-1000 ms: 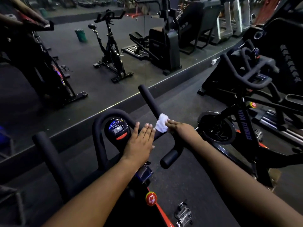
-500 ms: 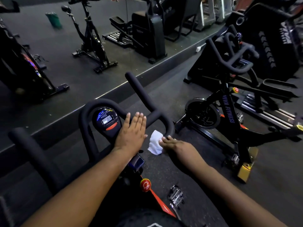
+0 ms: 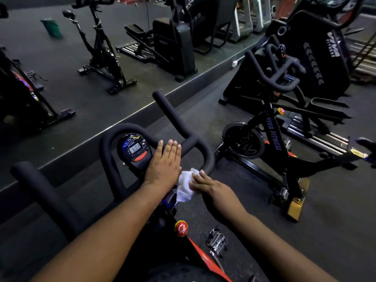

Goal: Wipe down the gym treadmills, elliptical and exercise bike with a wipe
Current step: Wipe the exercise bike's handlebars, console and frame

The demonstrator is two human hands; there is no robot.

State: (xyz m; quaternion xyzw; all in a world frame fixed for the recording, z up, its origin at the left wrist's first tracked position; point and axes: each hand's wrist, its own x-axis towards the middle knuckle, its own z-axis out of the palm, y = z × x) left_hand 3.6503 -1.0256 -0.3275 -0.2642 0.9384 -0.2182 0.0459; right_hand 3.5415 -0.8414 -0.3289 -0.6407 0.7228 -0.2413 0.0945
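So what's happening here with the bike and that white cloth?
A person is cleaning an exercise bike's handlebar in a gym. The right hand presses a white wipe against the bar near its bend, close to the stem. The left hand lies flat with straight fingers on the bar beside the lit console. A second bike stands to the right.

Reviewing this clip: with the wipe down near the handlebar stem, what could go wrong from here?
1. The right hand presses the wipe with fairly straight fingers; it may slip off toward the floor.
2. The left hand lies flat on the handlebar beside the console, so that patch may go unwiped.
3. Wiping leftward might bump the console's red button.
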